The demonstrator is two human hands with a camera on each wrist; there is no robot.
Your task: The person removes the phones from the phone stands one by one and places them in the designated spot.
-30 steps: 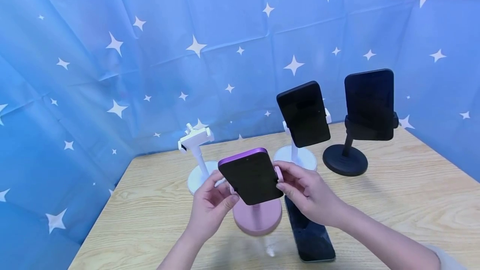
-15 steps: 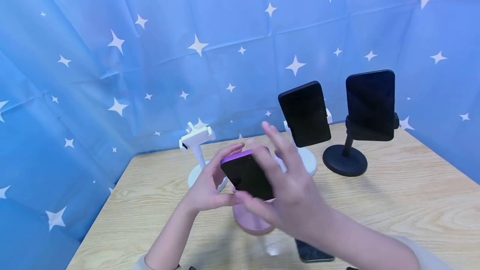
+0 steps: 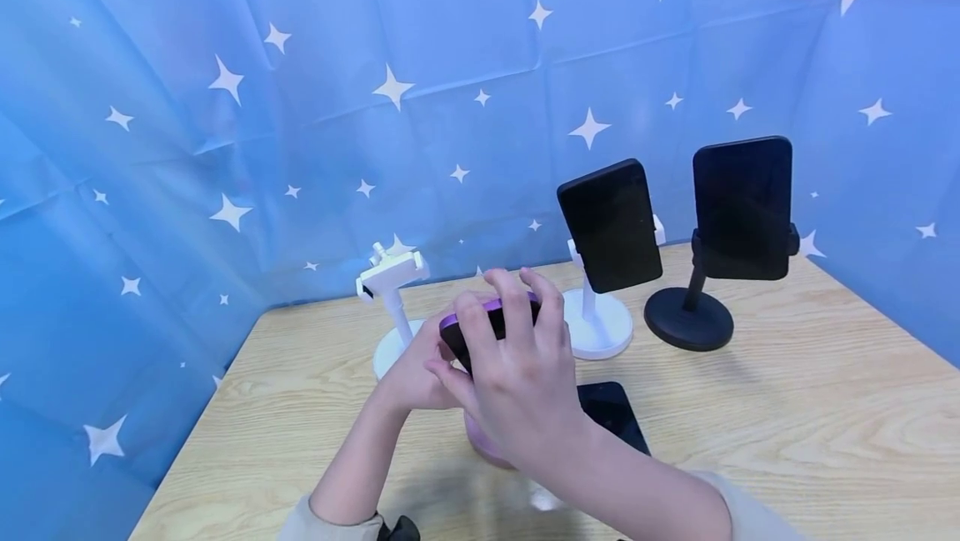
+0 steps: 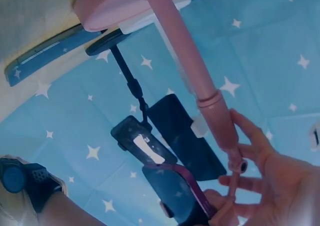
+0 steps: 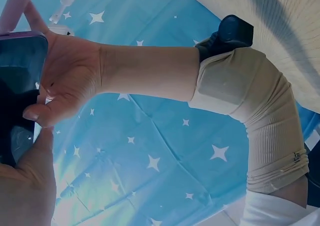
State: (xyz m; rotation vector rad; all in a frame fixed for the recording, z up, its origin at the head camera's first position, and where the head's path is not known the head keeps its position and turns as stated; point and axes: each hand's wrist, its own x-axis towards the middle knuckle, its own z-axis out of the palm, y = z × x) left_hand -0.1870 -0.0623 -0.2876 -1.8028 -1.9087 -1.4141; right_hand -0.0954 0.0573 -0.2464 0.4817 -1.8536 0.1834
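Phone point(image 4: 172, 192), purple-edged, sits tilted in the clamp point(image 4: 166, 210) of the pink stand point(image 4: 217, 116), between the 2 hands and above the table point(image 3: 810, 391). We see the left hand point(image 4: 280, 173) gripping the stand around its joint point(image 4: 237, 163), thumb at the purple-edged device's side, while the right hand point(image 3: 521, 378) curls over its front and top edge. How hard the right fingertips press, and where they bear behind, we cannot tell. We judge the step to be an adjustment of seating or tilt. To do it well, we use the left hand as the fixed support, turn slowly from the top edge, and avoid dragging the column point(image 4: 182, 51), since the round base point(image 4: 110, 8) could slide or tip. We favour the edges over the face as a hold. A flat phone point(image 3: 611, 412) lies near the base, so the right forearm point(image 3: 630, 483) needs clearance there.
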